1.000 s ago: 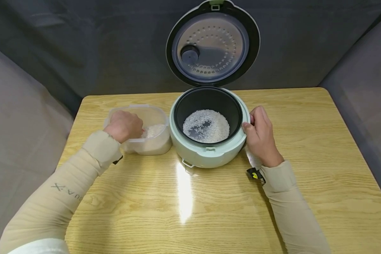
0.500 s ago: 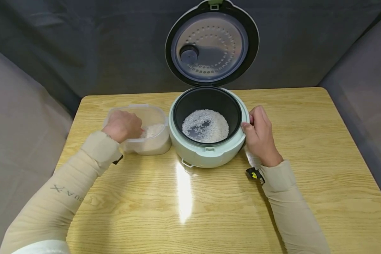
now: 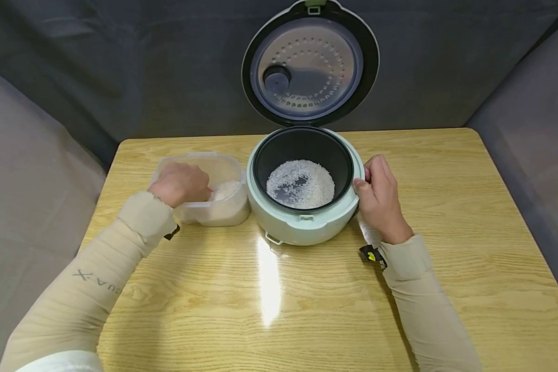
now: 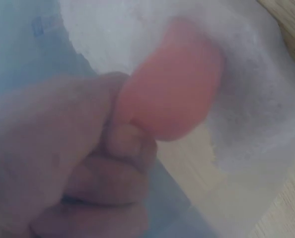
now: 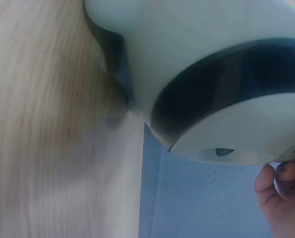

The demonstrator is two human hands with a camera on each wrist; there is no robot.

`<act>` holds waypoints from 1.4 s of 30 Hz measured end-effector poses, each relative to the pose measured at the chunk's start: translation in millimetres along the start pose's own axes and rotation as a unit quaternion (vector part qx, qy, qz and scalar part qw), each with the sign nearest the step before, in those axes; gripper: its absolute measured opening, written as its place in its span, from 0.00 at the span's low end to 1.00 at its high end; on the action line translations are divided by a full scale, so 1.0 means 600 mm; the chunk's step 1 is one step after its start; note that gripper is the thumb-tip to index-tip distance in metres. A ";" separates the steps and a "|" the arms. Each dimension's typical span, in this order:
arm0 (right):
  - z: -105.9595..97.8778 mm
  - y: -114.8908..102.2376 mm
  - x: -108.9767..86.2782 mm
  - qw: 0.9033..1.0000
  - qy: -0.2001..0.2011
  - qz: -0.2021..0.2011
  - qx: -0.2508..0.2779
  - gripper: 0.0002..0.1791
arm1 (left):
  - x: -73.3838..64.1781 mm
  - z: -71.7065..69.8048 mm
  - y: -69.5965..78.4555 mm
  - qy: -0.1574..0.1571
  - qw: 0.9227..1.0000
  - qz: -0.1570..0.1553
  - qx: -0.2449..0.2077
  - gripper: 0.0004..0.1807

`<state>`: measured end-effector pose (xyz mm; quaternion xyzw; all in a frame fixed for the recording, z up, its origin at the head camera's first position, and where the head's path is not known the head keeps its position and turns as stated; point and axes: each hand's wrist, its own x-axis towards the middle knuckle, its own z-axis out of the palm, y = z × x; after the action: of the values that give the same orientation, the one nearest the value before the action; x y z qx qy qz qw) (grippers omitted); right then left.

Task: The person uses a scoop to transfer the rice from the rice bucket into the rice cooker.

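Observation:
My left hand (image 3: 181, 183) reaches into a clear plastic container (image 3: 225, 214) of rice (image 3: 226, 189). It pinches a pink scoop (image 4: 172, 84) between thumb and curled fingers, and the scoop's rounded end lies at the rice in the left wrist view. In the head view only a small reddish bit of it shows past the fingers. Right of the container stands a pale green rice cooker (image 3: 297, 235) with its lid (image 3: 311, 64) raised. White rice (image 3: 313, 191) partly covers the bottom of its dark inner pot (image 3: 302, 142). My right hand (image 3: 381, 199) grips the cooker's right side at the rim.
Both vessels stand side by side toward the back of a wooden table (image 3: 316, 310). Behind it hangs a dark cloth (image 3: 167, 67), close to the raised lid. A small carrying-handle end or catch (image 3: 274, 239) juts from the cooker's lower front.
My left hand stays low in the container, and the rice surface beside it looks slightly smoother. The right hand keeps its grip on the cooker.

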<state>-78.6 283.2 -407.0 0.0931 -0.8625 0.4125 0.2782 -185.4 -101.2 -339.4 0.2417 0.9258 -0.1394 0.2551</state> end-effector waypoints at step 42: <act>0.002 0.000 0.000 1.000 -0.003 0.008 0.001 0.10 | 0.000 0.004 -0.005 0.013 0.999 0.039 -0.029 0.18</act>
<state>-78.9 282.3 -407.6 0.0878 -0.8634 0.4153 0.2726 -186.3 -104.7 -341.0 0.2719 0.9224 -0.0992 0.2556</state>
